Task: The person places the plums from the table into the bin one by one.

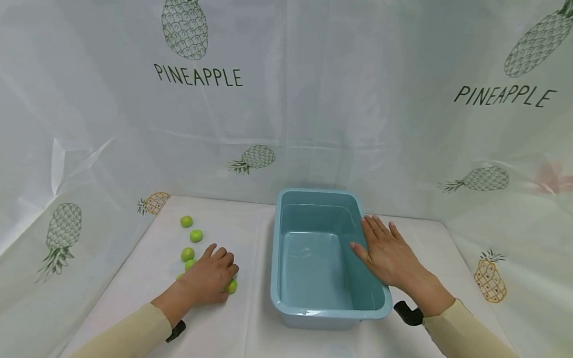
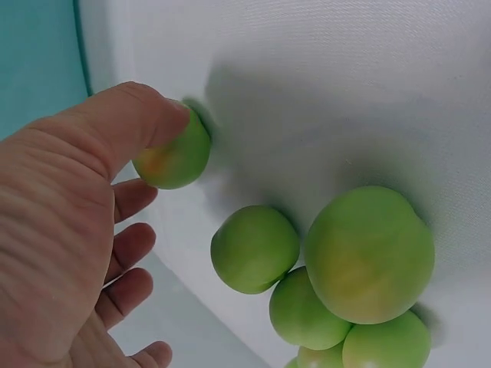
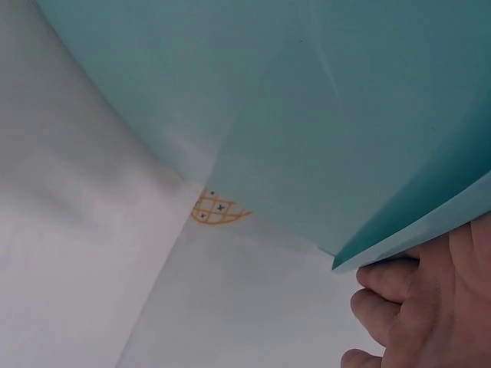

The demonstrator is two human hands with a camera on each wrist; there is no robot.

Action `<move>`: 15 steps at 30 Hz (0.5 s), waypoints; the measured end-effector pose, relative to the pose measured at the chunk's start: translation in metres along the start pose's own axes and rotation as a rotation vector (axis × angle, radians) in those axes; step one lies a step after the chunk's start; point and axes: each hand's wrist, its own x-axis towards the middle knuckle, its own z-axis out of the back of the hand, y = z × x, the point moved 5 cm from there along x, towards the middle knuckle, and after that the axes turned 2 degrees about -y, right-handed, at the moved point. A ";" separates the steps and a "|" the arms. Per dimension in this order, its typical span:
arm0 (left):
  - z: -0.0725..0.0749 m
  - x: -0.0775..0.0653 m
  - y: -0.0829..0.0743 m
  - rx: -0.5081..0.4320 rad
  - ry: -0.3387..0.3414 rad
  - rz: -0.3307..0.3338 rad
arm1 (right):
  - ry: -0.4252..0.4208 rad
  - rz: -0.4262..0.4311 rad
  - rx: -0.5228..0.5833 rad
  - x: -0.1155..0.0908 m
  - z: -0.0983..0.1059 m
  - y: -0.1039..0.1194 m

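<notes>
In the head view my left hand is low over the left part of the table, left of a blue basin. Its thumb presses the near side of a small green plum with a yellow-orange blush, and the other fingers curl behind it. That plum casts a shadow close by on the cloth. Several more green plums lie beside and beyond this hand. My right hand rests on the basin's right rim, fingers straight, thumb spread over the inside. From the right wrist, its fingers show just outside the rim.
White cloth covers the table, and a pineapple-printed sheet rises behind and at both sides. A loose row of plums runs toward the back left. The basin's high walls stand between both hands.
</notes>
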 end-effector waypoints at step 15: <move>0.001 0.004 0.002 0.057 -0.055 -0.019 | 0.017 -0.021 0.027 -0.001 -0.003 -0.004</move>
